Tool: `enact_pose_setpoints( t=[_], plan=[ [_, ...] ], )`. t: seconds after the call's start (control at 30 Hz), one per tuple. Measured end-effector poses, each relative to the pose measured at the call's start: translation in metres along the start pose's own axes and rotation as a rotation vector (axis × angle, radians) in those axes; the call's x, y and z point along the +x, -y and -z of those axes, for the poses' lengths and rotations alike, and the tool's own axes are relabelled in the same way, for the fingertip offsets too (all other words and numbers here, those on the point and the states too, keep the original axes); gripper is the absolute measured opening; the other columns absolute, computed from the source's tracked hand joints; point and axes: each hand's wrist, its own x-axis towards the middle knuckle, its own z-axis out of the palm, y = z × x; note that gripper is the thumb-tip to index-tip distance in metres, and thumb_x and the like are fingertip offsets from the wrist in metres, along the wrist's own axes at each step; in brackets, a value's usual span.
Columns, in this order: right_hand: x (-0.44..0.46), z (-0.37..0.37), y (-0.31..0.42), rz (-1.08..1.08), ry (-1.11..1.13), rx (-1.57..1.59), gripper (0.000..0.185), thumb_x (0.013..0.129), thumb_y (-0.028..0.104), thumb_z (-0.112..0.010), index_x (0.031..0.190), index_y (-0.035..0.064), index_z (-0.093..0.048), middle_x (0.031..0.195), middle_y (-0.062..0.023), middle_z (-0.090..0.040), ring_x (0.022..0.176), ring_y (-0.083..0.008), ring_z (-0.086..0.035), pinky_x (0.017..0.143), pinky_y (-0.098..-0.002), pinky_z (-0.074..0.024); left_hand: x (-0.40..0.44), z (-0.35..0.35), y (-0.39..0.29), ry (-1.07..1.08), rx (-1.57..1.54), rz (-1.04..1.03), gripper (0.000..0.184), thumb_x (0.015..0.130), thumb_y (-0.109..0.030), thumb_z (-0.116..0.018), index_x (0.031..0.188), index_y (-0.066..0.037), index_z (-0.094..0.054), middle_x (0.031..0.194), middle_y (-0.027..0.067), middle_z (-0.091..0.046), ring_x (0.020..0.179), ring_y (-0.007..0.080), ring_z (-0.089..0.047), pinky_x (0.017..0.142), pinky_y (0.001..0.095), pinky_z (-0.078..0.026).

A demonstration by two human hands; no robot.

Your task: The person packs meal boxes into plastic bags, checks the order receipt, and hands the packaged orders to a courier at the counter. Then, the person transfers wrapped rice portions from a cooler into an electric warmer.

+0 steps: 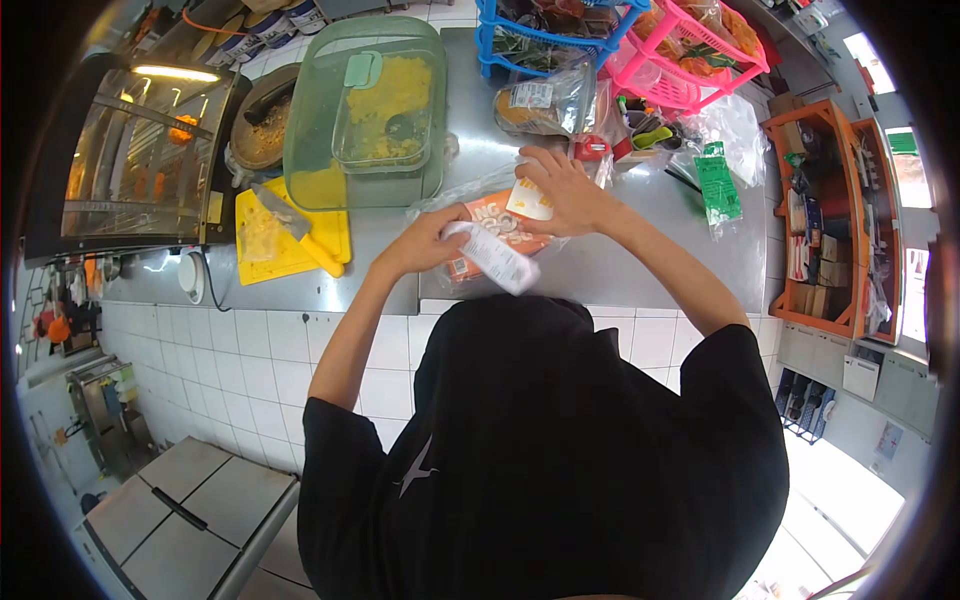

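My left hand (422,243) pinches a curled white paper slip with printed lines, like a receipt (497,262), over the near edge of an orange package. The orange printed package (490,210) lies in a clear plastic bag (470,190) on the steel counter. My right hand (568,192) rests over the right part of the package, fingers spread, beside a white and yellow card (530,200). Part of this card is hidden under the hand. Bag folds stick out around both hands.
Left on the steel counter (385,275) are a yellow cutting board (290,265) with a knife (300,230) and a green-lidded container (310,110). Behind are a blue rack (560,65), a pink basket (680,95) and a bagged item (530,105). A green packet (718,185) lies right.
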Motion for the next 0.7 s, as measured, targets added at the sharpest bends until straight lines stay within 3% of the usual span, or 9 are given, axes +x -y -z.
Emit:
enact_pose_setpoints(
  t=[0.07, 0.17, 0.3, 0.4, 0.47, 0.53, 0.6, 0.67, 0.7],
  plan=[
    [0.000, -0.005, 0.000, 0.017, -0.017, 0.026, 0.072, 0.077, 0.055, -0.072, 0.128, 0.0090, -0.053, 0.146, -0.0151, -0.041, 0.123, -0.0384, -0.045, 0.097, -0.0562, -0.0385, 0.002, 0.012, -0.002, -0.002, -0.209, 0.082, 0.024, 0.094, -0.021, -0.068, 0.107, -0.001, -0.067, 0.093, 0.0086, -0.068, 0.086, 0.0153, -0.061, 0.077, 0.0302, -0.047],
    [-0.003, -0.006, 0.005, 0.052, -0.018, 0.031, 0.070, 0.076, 0.051, -0.075, 0.128, 0.0101, -0.053, 0.148, -0.0150, -0.041, 0.124, -0.0381, -0.045, 0.099, -0.0553, -0.0385, 0.006, 0.020, 0.004, -0.022, -0.185, 0.253, 0.027, 0.094, -0.025, -0.069, 0.106, -0.001, -0.068, 0.090, 0.0040, -0.066, 0.083, 0.0111, -0.056, 0.077, 0.0304, -0.046],
    [0.001, -0.003, 0.019, 0.093, 0.032, 0.028, 0.069, 0.073, 0.045, -0.078, 0.129, 0.0122, -0.054, 0.149, -0.0152, -0.041, 0.126, -0.0375, -0.044, 0.102, -0.0541, -0.0384, 0.019, 0.027, 0.003, -0.001, 0.017, 0.296, 0.031, 0.090, -0.030, -0.072, 0.099, 0.000, -0.071, 0.087, 0.0096, -0.070, 0.081, 0.0153, -0.061, 0.076, 0.0319, -0.048],
    [0.005, 0.000, 0.031, 0.133, 0.093, 0.004, 0.071, 0.072, 0.044, -0.078, 0.133, 0.0152, -0.056, 0.149, -0.0154, -0.042, 0.127, -0.0386, -0.043, 0.103, -0.0546, -0.0374, 0.017, 0.044, -0.019, -0.058, 0.319, 0.142, 0.033, 0.086, -0.031, -0.075, 0.096, 0.000, -0.072, 0.089, 0.0127, -0.072, 0.085, 0.0165, -0.064, 0.077, 0.0322, -0.049],
    [0.013, -0.001, 0.035, 0.119, 0.109, 0.030, 0.071, 0.073, 0.047, -0.078, 0.134, 0.0179, -0.059, 0.149, -0.0175, -0.042, 0.128, -0.0415, -0.043, 0.105, -0.0572, -0.0357, 0.002, 0.070, -0.055, -0.006, 0.261, 0.086, 0.030, 0.084, -0.029, -0.078, 0.094, -0.001, -0.074, 0.088, 0.0114, -0.074, 0.084, 0.0145, -0.066, 0.076, 0.0306, -0.050],
    [0.015, -0.031, 0.033, 0.138, 0.025, 0.044, 0.070, 0.076, 0.047, -0.077, 0.136, 0.0188, -0.057, 0.150, -0.0197, -0.041, 0.130, -0.0434, -0.042, 0.106, -0.0567, -0.0358, -0.009, 0.091, -0.099, 0.137, 0.055, 0.174, 0.028, 0.081, -0.026, -0.081, 0.094, -0.002, -0.075, 0.085, 0.0090, -0.075, 0.078, 0.0122, -0.066, 0.073, 0.0287, -0.050],
    [0.025, -0.015, 0.057, 0.234, 0.011, 0.167, 0.067, 0.079, 0.049, -0.075, 0.133, 0.0121, -0.060, 0.150, -0.0206, -0.041, 0.133, -0.0439, -0.042, 0.110, -0.0552, -0.0344, -0.005, 0.095, -0.111, 0.274, -0.041, -0.011, 0.021, 0.086, -0.022, -0.078, 0.098, -0.005, -0.077, 0.086, 0.0060, -0.076, 0.076, 0.0087, -0.065, 0.073, 0.0278, -0.050],
    [0.036, -0.034, 0.059, 0.276, -0.047, 0.398, 0.058, 0.086, 0.046, -0.068, 0.127, 0.0052, -0.062, 0.149, -0.0203, -0.043, 0.136, -0.0409, -0.042, 0.112, -0.0506, -0.0343, 0.012, 0.078, -0.133, 0.349, -0.103, -0.022, 0.019, 0.087, -0.020, -0.076, 0.096, -0.004, -0.077, 0.084, 0.0066, -0.075, 0.075, 0.0088, -0.064, 0.073, 0.0278, -0.050],
    [0.029, -0.026, 0.051, 0.186, -0.111, 0.559, 0.054, 0.089, 0.043, -0.065, 0.128, 0.0051, -0.062, 0.148, -0.0200, -0.045, 0.136, -0.0394, -0.043, 0.112, -0.0492, -0.0354, 0.022, 0.073, -0.141, 0.379, -0.128, -0.019, 0.017, 0.088, -0.020, -0.075, 0.095, -0.004, -0.077, 0.083, 0.0069, -0.075, 0.075, 0.0089, -0.064, 0.073, 0.0278, -0.050]
  ],
)
